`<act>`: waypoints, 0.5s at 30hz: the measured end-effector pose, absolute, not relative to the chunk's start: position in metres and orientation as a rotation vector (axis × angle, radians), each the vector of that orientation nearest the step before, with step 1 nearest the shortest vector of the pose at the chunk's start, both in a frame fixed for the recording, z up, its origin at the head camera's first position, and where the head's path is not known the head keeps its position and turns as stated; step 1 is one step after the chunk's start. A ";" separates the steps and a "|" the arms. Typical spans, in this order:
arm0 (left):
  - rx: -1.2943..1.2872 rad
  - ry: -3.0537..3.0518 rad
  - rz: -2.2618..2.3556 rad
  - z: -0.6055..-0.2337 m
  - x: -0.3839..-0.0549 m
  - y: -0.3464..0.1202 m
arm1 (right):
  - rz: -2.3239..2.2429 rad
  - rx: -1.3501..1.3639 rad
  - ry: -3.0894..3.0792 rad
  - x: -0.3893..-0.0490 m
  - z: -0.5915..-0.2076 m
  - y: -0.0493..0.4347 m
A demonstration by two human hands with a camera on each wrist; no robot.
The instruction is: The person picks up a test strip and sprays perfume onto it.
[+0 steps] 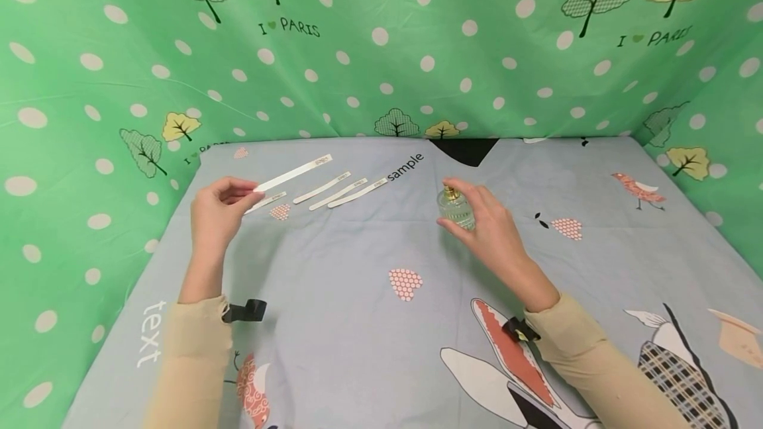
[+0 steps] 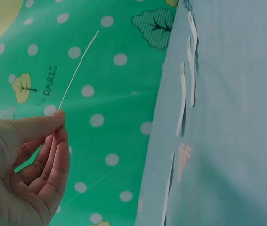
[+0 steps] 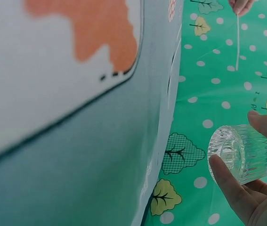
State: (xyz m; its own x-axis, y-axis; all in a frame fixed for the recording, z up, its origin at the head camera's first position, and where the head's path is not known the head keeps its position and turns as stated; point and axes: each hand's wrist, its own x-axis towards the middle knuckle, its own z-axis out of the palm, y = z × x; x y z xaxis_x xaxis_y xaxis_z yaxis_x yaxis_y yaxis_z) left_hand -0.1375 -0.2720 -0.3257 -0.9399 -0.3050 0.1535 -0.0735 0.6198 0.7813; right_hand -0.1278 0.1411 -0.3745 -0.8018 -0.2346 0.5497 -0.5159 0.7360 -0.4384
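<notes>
My left hand pinches one end of a white perfume test strip between thumb and fingers. The strip is raised, its printed end pointing away to the right; the left wrist view sees the strip nearly edge-on. On the right, my right hand holds a clear glass perfume bottle above the table. Its index finger lies on the gold spray top, and the thumb is under the base. Ribbed glass and the round base of the bottle show in the right wrist view.
Several more test strips lie on the grey-blue patterned cloth, one strip just beneath my left hand. A green dotted curtain rises behind the table and along both sides. Black straps show at the wrists.
</notes>
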 end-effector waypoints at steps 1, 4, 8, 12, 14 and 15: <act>0.322 -2.576 -1.224 -0.327 -0.138 -0.275 | 0.816 0.571 -2.472 -0.128 -0.375 0.141; 0.361 -2.589 -1.226 -0.330 -0.139 -0.285 | 0.815 0.570 -2.472 -0.128 -0.375 0.141; 0.402 -2.614 -1.233 -0.335 -0.142 -0.298 | 0.818 0.574 -2.471 -0.128 -0.375 0.141; 0.454 -2.637 -1.226 -0.341 -0.145 -0.309 | 0.825 0.581 -2.465 -0.128 -0.374 0.140; 0.482 -2.648 -1.214 -0.343 -0.146 -0.314 | 0.828 0.582 -2.463 -0.128 -0.374 0.140; 0.494 -2.655 -1.207 -0.344 -0.146 -0.317 | 0.829 0.582 -2.463 -0.128 -0.375 0.140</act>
